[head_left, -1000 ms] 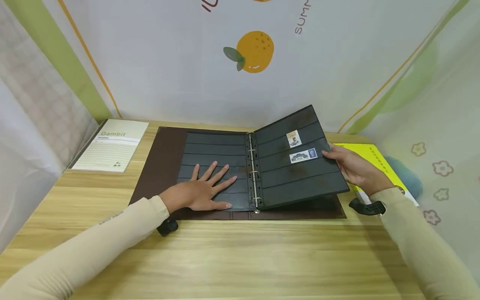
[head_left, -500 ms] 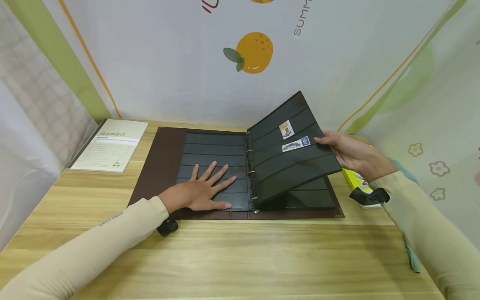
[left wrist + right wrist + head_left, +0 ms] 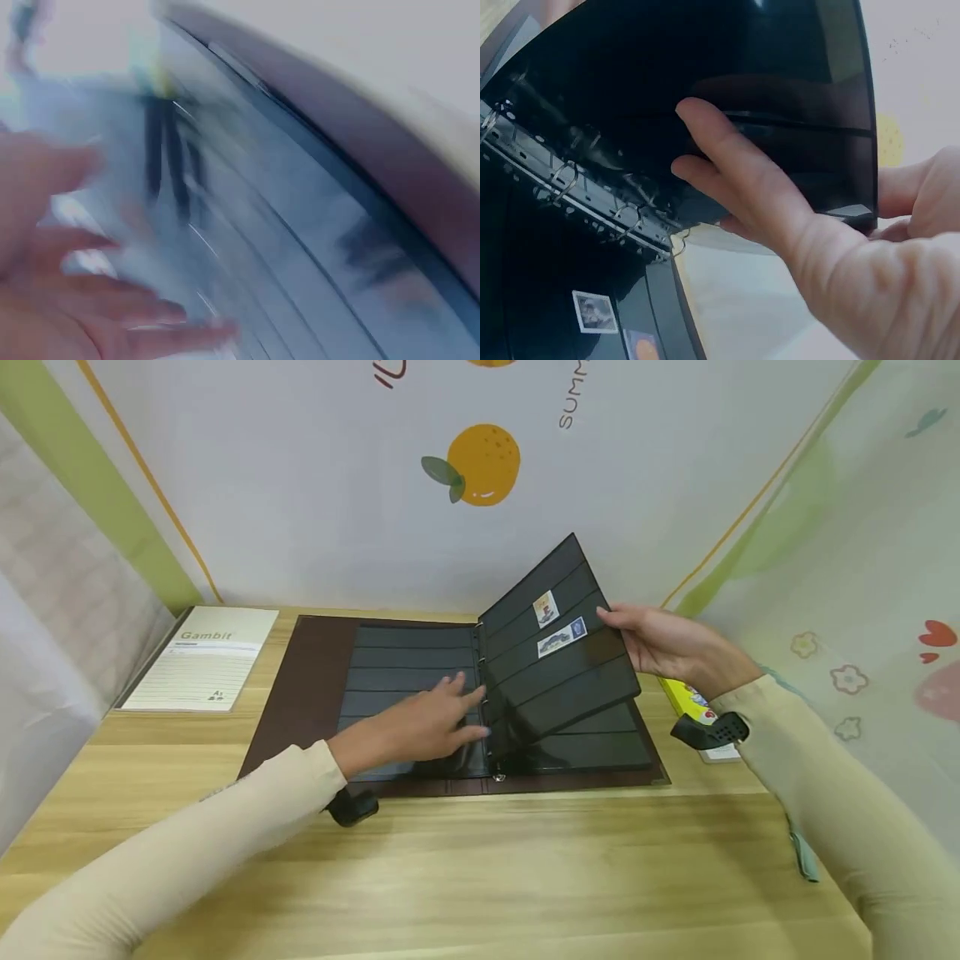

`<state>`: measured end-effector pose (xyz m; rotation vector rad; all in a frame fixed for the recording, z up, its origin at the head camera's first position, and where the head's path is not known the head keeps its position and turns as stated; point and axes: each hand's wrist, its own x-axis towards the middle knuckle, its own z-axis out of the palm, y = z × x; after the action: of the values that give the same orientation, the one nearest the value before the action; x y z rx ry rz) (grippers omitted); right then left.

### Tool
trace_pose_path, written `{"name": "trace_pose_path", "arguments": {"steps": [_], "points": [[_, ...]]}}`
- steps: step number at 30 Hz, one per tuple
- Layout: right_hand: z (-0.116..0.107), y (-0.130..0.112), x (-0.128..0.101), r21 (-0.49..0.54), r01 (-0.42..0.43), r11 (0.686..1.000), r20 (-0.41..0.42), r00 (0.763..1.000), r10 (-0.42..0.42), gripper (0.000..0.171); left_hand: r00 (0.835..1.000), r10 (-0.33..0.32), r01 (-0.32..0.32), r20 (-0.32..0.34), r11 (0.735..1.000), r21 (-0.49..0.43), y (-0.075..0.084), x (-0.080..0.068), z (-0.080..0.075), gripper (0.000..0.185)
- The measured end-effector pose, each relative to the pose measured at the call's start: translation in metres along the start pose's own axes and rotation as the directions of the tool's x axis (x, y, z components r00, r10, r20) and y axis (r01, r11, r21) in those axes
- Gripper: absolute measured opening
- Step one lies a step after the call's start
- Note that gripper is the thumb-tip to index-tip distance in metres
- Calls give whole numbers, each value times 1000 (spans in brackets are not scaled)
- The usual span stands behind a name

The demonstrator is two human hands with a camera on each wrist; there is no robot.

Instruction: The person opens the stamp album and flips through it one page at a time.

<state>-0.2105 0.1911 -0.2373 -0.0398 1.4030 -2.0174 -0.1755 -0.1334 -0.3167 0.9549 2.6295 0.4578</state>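
A brown ring binder [image 3: 300, 693] lies open on the wooden table [image 3: 480, 860], filled with black pocket pages. My right hand [image 3: 637, 635] pinches the right edge of one black page [image 3: 570, 685] and holds it raised at a steep tilt. Two stamps [image 3: 555, 625] sit in its upper pockets. In the right wrist view my fingers [image 3: 727, 172] lie against the page's back, above the metal rings [image 3: 562, 184]. My left hand [image 3: 442, 714], fingers extended, reaches across the left-hand pages [image 3: 405, 664] toward the rings [image 3: 483, 693]. The left wrist view is blurred and shows only fingers [image 3: 75, 300] over pockets.
A "Gambit" notepad [image 3: 198, 668] lies at the table's far left. A yellow booklet [image 3: 686, 697] lies right of the binder, behind my right wrist. Printed curtains close in the back and both sides. Bare wood stretches in front of the binder.
My right hand has swung the page higher, from a low tilt to steep. My left hand has lifted from lying flat on the left pages and moved right toward the rings.
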Motion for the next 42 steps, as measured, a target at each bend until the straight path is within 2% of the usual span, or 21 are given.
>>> {"name": "trace_pose_path", "arguments": {"steps": [2, 3, 5, 6, 9, 13, 16, 19, 20, 22, 25, 26, 27, 28, 30, 32, 33, 34, 35, 38, 42], "points": [[5, -4, 6, -6, -7, 1000, 38, 999, 7, 42, 996, 19, -37, -93, 979, -199, 37, 4, -14, 69], [8, -6, 9, -9, -12, 1000, 64, 998, 12, 40, 992, 17, -53, -125, 954, -296, 56, 6, -20, 70], [15, -10, 15, -20, -4, 1000, 115, 993, 7, 29, 987, -16, -53, -162, 910, -412, 88, 10, -35, 70], [18, -12, 18, -30, 1, 1000, 131, 991, 3, 28, 985, -31, -46, -167, 898, -437, 99, 12, -41, 68], [26, -15, 26, -22, -2, 1000, 137, 991, 5, 23, 981, -74, -9, -181, 908, -419, 117, 16, -56, 55], [33, -15, 32, -10, -14, 1000, 140, 990, 15, 19, 977, -110, 32, -181, 922, -387, 116, 18, -62, 52], [38, -12, 32, -30, -16, 999, 150, 989, 20, 21, 968, -86, -12, -237, 923, -384, 111, 14, -64, 49], [46, -10, 33, -107, 0, 994, 134, 991, 14, 25, 956, -53, -74, -288, 908, -411, 103, 5, -70, 41], [49, -9, 33, -143, 4, 990, 137, 990, 16, 28, 954, -50, -89, -295, 895, -437, 100, 1, -73, 37], [55, -7, 32, -234, 21, 972, 148, 989, 14, 50, 956, -82, -82, -280, 845, -528, 91, -8, -78, 31], [57, -1, 28, -388, 80, 918, 181, 983, -10, 73, 956, -175, -34, -236, 731, -681, 72, -24, -86, 35], [56, 2, 26, -458, 104, 883, 182, 983, -21, 74, 951, -208, -19, -229, 701, -713, 64, -31, -88, 37], [53, 7, 24, -545, 126, 829, 166, 985, -41, 69, 943, -243, -3, -227, 675, -738, 55, -38, -89, 38], [49, 13, 22, -655, 147, 741, 148, 987, -65, 67, 935, -274, 14, -224, 661, -750, 46, -46, -89, 39], [37, 30, 17, -854, 142, 501, 101, 989, -107, 65, 920, -325, 44, -221, 642, -765, 27, -64, -85, 42], [23, 48, 11, -966, 76, 249, 47, 991, -123, 70, 906, -368, 83, -206, 634, -769, 10, -83, -78, 47], [16, 58, 8, -989, 32, 147, 14, 992, -122, 74, 901, -390, 106, -191, 624, -774, 2, -91, -73, 49], [9, 66, 5, -997, -1, 74, -10, 993, -119, 79, 896, -408, 126, -174, 610, -782, -6, -98, -69, 51], [3, 74, 2, -999, -32, 40, -36, 993, -112, 82, 894, -421, 140, -153, 587, -797, -13, -104, -64, 54], [-13, 92, -4, -995, -97, 10, -98, 988, -118, 86, 888, -451, 179, -93, 523, -833, -32, -114, -51, 59], [-28, 108, -3, -994, -113, -15, -109, 982, -155, 86, 881, -472, 207, -18, 420, -884, -55, -119, -35, 63]]}}
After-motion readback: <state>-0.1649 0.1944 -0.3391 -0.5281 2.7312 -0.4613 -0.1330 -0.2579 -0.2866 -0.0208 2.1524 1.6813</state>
